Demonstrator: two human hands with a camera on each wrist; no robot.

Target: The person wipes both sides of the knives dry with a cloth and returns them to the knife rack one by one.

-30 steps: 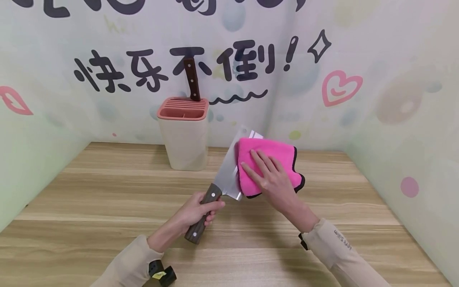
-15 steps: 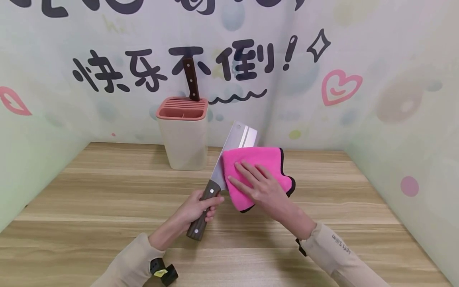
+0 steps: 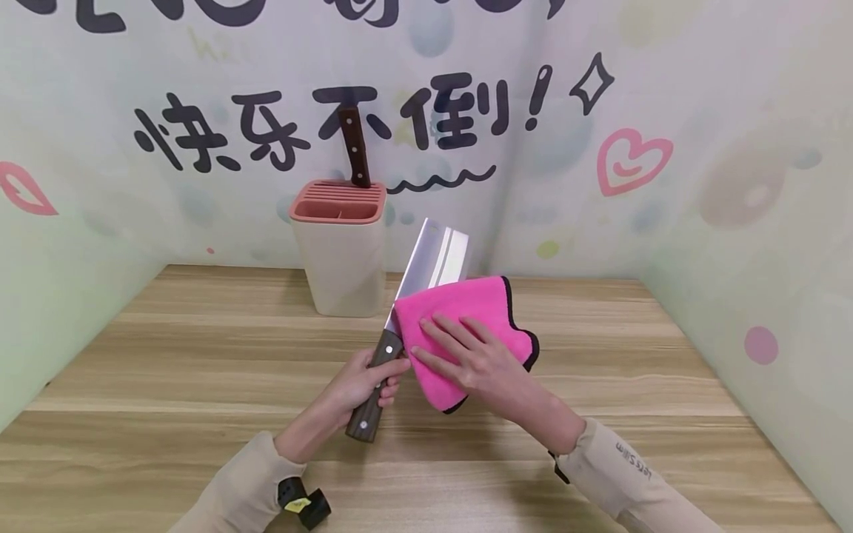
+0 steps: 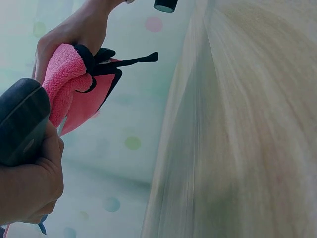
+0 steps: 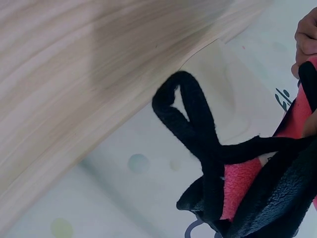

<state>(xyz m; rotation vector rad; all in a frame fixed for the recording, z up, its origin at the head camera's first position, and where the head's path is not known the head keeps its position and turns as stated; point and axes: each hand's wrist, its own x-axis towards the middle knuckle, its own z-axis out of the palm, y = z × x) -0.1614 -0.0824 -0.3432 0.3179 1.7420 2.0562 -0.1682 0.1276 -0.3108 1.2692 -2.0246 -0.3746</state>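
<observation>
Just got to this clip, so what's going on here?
A person is holding a cleaver by its dark handle in the left hand, apparently raised above the wooden table. The right hand lies with fingers extended on a pink, black-edged cloth against the blade. Right now the cloth covers the part nearest the handle, leaving the far end exposed. Behind, a pale knife holder with a reddish top stands with one brown-handled knife in it.

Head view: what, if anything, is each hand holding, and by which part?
The left hand grips the cleaver by its dark handle; the right hand presses the pink cloth over the blade.
</observation>
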